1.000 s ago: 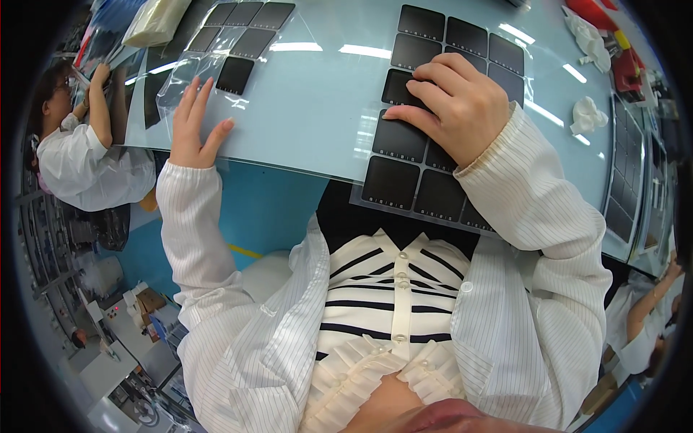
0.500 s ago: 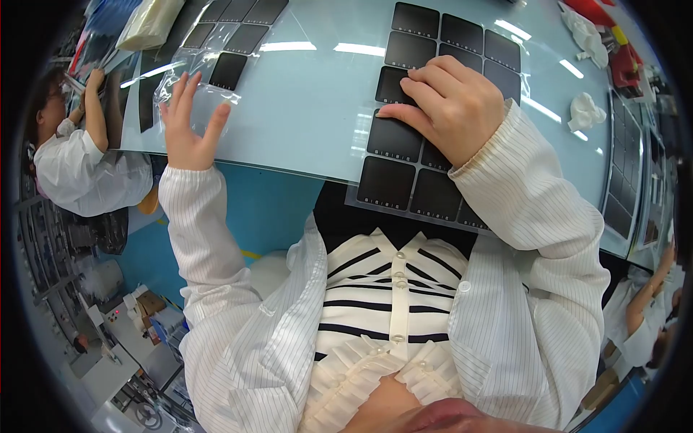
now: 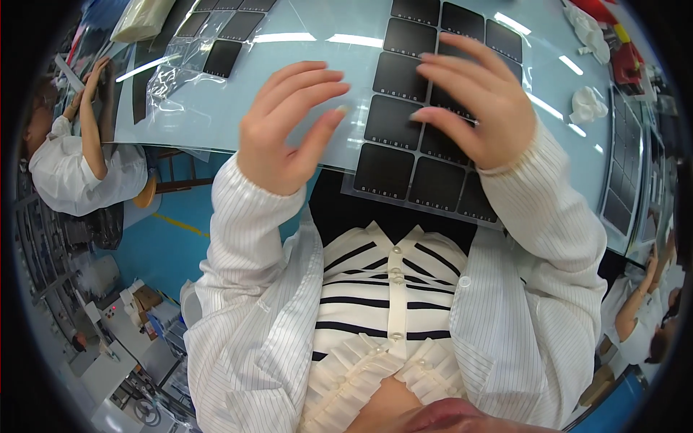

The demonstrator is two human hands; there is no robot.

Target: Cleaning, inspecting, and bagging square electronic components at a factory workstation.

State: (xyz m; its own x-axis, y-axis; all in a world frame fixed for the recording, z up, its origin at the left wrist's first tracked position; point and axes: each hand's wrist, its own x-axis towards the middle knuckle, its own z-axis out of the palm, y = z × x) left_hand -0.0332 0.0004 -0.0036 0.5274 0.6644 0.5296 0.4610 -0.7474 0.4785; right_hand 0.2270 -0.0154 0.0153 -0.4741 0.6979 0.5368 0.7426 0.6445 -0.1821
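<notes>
A clear-edged sheet of black square panels lies on the pale glass-topped table in front of me, its near end reaching past the table edge. My right hand is over the sheet with its fingers apart, thumb tip close to the panels; nothing shows in its grasp. Left of the sheet, my left hand hovers above the table, palm turned toward the right, fingers outstretched and holding nothing. Farther left, a few more black squares lie beside crumpled clear plastic film.
Crumpled white tissue sits on the table's right side, near a red object. Another panel sheet lies at far right. A pale bundle is at upper left. Co-workers sit at left and right.
My left hand has swung right from beside the plastic film to near the sheet. The right hand has uncurled from its pinch by a panel's edge and shifted slightly right.
</notes>
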